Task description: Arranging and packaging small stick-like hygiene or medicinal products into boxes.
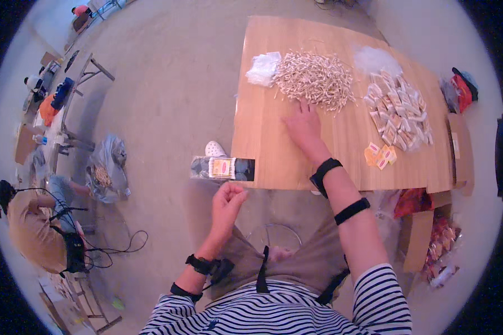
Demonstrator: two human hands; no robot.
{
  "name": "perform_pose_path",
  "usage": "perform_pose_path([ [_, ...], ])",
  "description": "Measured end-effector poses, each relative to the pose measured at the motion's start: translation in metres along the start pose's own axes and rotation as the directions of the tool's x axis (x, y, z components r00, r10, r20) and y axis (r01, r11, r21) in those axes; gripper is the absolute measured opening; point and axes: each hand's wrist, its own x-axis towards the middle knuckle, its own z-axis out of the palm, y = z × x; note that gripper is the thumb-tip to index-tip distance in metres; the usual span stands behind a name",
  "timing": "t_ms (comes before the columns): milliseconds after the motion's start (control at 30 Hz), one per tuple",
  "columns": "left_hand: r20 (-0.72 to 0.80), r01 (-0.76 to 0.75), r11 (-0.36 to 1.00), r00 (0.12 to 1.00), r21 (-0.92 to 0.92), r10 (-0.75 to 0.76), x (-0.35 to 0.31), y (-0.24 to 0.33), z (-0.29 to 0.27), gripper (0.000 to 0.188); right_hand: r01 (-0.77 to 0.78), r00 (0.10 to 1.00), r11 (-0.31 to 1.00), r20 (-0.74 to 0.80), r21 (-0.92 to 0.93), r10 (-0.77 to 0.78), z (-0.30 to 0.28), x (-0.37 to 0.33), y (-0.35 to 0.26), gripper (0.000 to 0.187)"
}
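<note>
My right hand (305, 127) lies over the wooden table with its fingers stretched toward the near edge of a loose pile of cotton swabs (316, 78). The fingertips reach the pile, and no swab shows gripped in them. Below the table's near left edge, my left hand (228, 205) is raised with curled fingers; what they hold, if anything, I cannot make out. Just beyond it, a flat packet of cotton swabs (222, 167) with an orange-and-red label lies on a dark holder (243, 169) at the table's corner.
White plastic bags (264, 68) lie left of the swab pile. To its right are a heap of packed swabs (398, 111), clear film (377, 60) and yellow cards (381, 156). Cardboard boxes (418, 240) stand at the right. Another person (44, 229) sits far left beside a grey bag (107, 170).
</note>
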Motion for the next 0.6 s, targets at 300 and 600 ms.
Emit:
perform_pose_path([
  [300, 0.151, -0.190, 0.966, 0.975, 0.177, 0.164, 0.032, 0.017, 0.045, 0.012, -0.159, 0.983, 0.897, 0.146, 0.412, 0.107, -0.003, -0.064, 0.028, 0.065],
  [600, 0.218, -0.471, 0.774, 0.882, 0.424, 0.418, 0.073, 0.014, 0.097, 0.025, 0.137, 0.990, 0.877, -0.034, 0.461, -0.136, -0.041, -0.138, -0.010, 0.062],
])
